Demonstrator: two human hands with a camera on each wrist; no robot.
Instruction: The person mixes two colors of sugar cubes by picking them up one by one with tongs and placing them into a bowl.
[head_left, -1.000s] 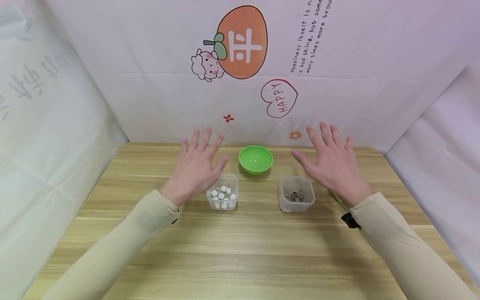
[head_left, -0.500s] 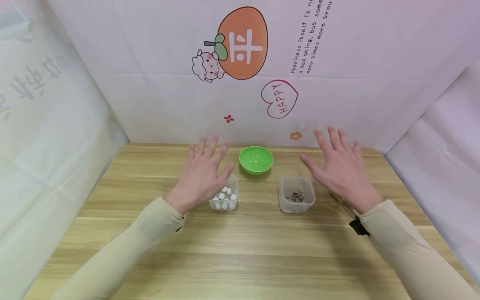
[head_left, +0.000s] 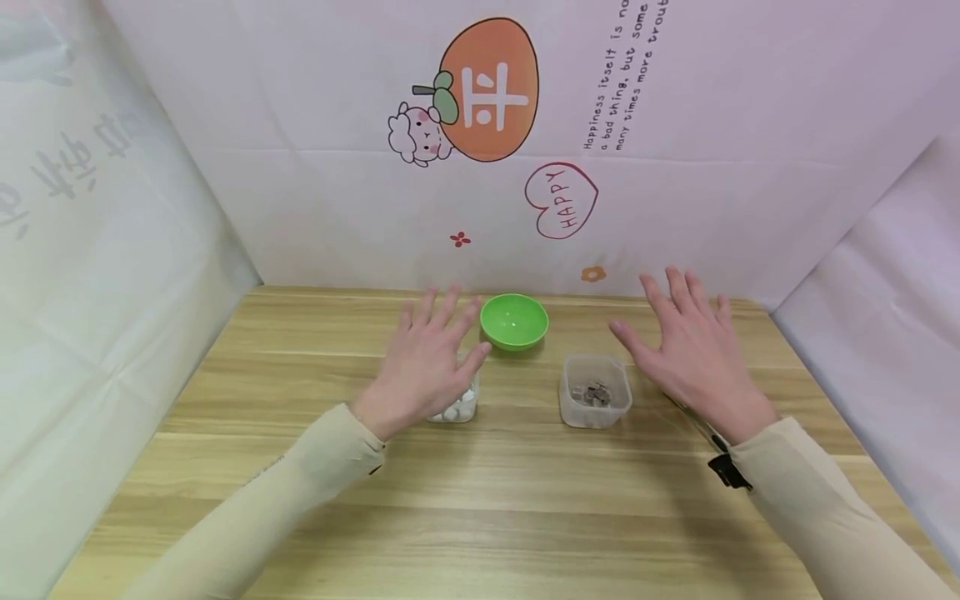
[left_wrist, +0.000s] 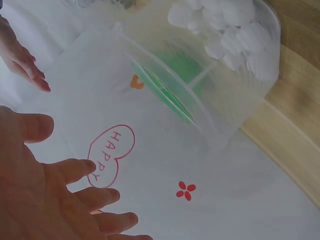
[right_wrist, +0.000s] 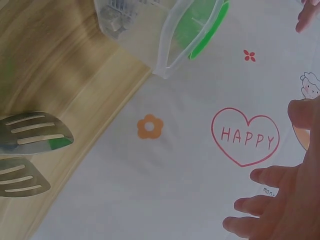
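With fingers spread, my left hand (head_left: 420, 367) hovers over the left clear plastic container (head_left: 467, 410), hiding most of it in the head view. White lumps (left_wrist: 230, 35) fill its bottom in the left wrist view. My right hand (head_left: 697, 367), also spread and holding nothing, is above the table, right of a second clear container (head_left: 592, 414) with small grey-brown pieces (head_left: 597, 394) inside. Partly hidden beneath that hand and wrist lies a metal utensil (right_wrist: 37, 131) with two slotted ends, seemingly tongs. A green bowl (head_left: 514, 323) stands behind and between the containers.
A wooden table (head_left: 517, 500) carries everything. White printed cloth (head_left: 337, 208) rises along its back edge, and more cloth hangs at the left and right sides. A black strap (head_left: 727, 472) is at my right wrist.
Both hands have drifted right and slightly nearer to me. The left one now covers more of its container. Containers and bowl keep their places on the table.
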